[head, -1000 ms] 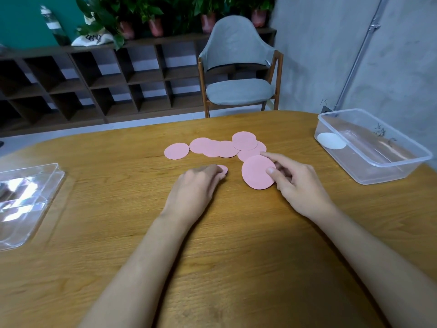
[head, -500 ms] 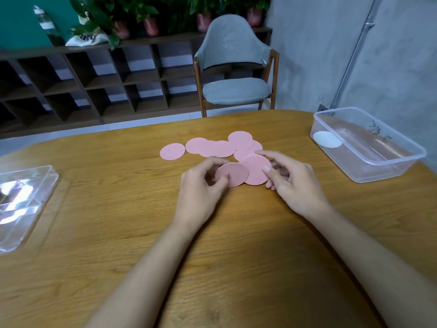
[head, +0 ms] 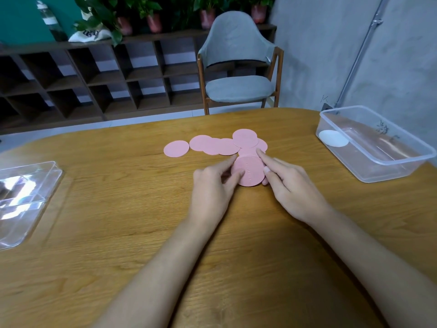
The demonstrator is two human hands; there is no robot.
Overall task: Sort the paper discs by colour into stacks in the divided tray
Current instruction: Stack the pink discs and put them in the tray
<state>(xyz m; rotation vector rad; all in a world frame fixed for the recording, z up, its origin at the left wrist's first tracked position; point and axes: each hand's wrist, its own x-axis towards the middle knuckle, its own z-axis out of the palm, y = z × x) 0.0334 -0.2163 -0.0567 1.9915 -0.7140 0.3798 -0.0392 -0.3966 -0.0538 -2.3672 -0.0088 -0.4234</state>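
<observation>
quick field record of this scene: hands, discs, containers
left hand: pinches the held pink disc at its left edge
right hand: pinches the same disc's right edge
loose pink discs: on the wooden table beyond the hands, mostly overlapping, one apart at left
white disc: inside the clear tub, right
divided tray: at the table's left edge

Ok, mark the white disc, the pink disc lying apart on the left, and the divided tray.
white disc (head: pixel 333 138), head view, its centre.
separate pink disc (head: pixel 176 149), head view, its centre.
divided tray (head: pixel 23 204), head view, its bare floor.
</observation>
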